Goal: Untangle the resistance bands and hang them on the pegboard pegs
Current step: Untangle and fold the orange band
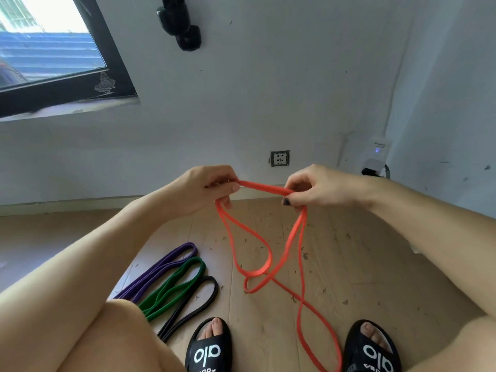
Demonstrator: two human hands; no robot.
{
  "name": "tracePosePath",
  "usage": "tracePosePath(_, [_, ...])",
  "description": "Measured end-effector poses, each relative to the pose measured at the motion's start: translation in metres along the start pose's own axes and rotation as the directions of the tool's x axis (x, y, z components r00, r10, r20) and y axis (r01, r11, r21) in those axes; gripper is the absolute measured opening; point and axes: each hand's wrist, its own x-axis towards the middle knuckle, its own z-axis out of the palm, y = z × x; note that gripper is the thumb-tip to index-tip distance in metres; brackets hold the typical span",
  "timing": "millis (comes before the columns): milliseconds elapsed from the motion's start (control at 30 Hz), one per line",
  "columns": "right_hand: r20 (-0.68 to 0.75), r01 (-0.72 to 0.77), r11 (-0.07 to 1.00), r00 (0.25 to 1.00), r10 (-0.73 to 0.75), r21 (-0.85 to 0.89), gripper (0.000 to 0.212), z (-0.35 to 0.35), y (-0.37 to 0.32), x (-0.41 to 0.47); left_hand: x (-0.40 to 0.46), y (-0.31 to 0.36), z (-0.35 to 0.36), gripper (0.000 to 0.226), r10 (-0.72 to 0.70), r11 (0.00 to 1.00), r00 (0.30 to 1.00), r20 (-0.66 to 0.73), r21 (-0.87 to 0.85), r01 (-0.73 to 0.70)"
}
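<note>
A white wall (268, 89) fills the upper view, with a wooden floor (349, 264) below. At seven o'clock on the floor lie a purple band (171, 260), a green band (185, 275) and a black band (198, 296), side by side. At centre hangs the orange band (261, 268), its loops crossing and trailing toward five o'clock. The left hand (206, 189) pinches its top at eleven o'clock; the right hand (316, 187) pinches it at one o'clock. The band looks light, limp and stretchy, so it is probably best held on a single strand beside the crossing.
</note>
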Motion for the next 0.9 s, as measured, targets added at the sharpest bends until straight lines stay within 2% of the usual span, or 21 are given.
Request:
tracePosePath(133, [0.0,0.027,1.0,1.0,-0.027,0.005,0.011,0.007,-0.008,0.0,-0.003,-0.015,0.004,0.007,-0.076,0.992,0.985,0.157,0.116,0.058])
tracePosePath(233, [-0.019,0.068,0.997,0.998,-0.067,0.032,0.013,0.014,-0.021,0.004,-0.003,-0.005,0.017,0.014,-0.046,0.999,0.976,0.212,0.003,0.047])
tracePosePath(300, [-0.031,0.091,0.995,0.996,-0.089,0.049,0.015,0.015,-0.026,0.005,-0.002,0.005,0.022,0.009,-0.017,0.995,0.989,0.15,-0.098,0.032])
tracePosePath(400, [-0.008,0.075,0.994,0.997,-0.075,0.078,0.012,0.012,-0.025,0.003,0.0,0.013,0.017,0.007,0.049,0.995,0.998,0.041,-0.094,-0.045])
tracePosePath(533, [0.061,0.051,0.996,0.997,-0.055,0.078,0.006,0.01,-0.015,0.0,-0.004,0.009,0.008,0.007,0.021,0.991,0.999,0.025,-0.132,-0.018])
tracePosePath(667, [0.097,0.043,0.994,0.994,-0.053,0.097,0.011,0.01,-0.008,0.0,-0.004,0.003,0.004,0.012,0.002,0.992,1.0,-0.029,-0.123,-0.005])
tracePosePath(767, [0.071,0.016,0.996,0.997,-0.022,0.084,0.009,0.007,-0.001,-0.001,-0.005,-0.003,0.0,0.012,-0.026,0.996,0.999,-0.047,-0.091,0.021])
tracePosePath(900, [0.076,-0.001,0.998,0.997,-0.004,0.059,0.009,0.012,-0.001,0.0,-0.006,-0.012,0.004,0.008,-0.076,0.994,0.997,-0.004,0.081,0.076])
